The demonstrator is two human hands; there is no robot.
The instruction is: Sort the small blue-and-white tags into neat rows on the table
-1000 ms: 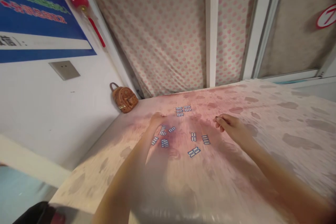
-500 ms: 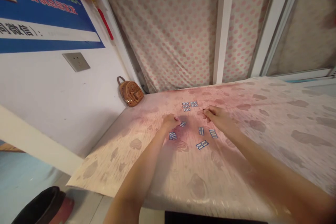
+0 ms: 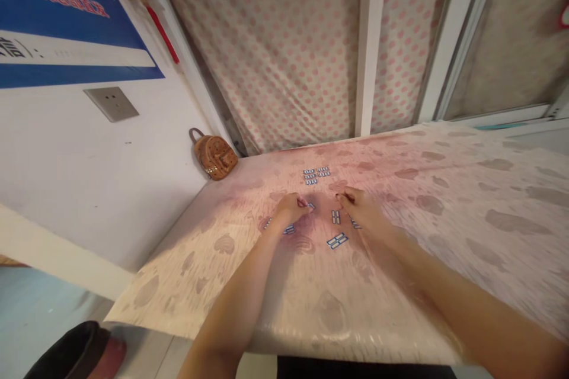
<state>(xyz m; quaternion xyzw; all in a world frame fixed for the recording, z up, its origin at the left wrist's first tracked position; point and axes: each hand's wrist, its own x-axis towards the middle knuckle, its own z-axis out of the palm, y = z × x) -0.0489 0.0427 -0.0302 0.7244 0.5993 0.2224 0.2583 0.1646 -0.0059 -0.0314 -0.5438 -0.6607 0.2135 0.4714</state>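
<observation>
My left hand [image 3: 291, 210] is closed, thumb and forefinger pinched on a small blue-edged white piece [image 3: 311, 206]; the fingers cover much of it. Under and beside that wrist lie more such pieces [image 3: 289, 229], partly hidden by the arm. My right hand [image 3: 358, 204] hovers just right of a blue-bordered piece with white bars [image 3: 335, 217]. Its fingertips are pressed together, and whatever they hold is too small to make out. Another barred piece [image 3: 355, 223] is half covered by that hand. Nearer me lies a slanted piece [image 3: 337, 241].
Several like pieces [image 3: 310, 176] lie in neat rows beyond my hands. A patterned cloth [image 3: 329, 314] covers the table. At the far left corner a small brown backpack-shaped bag [image 3: 217, 157] leans by the wall. A dark-rimmed bin [image 3: 71, 349] stands on the floor, lower left.
The view has shifted slightly to the right. My left fingers have closed over the small piece beside them. My right hand has come lower and nearer the barred pieces, now partly covering one.
</observation>
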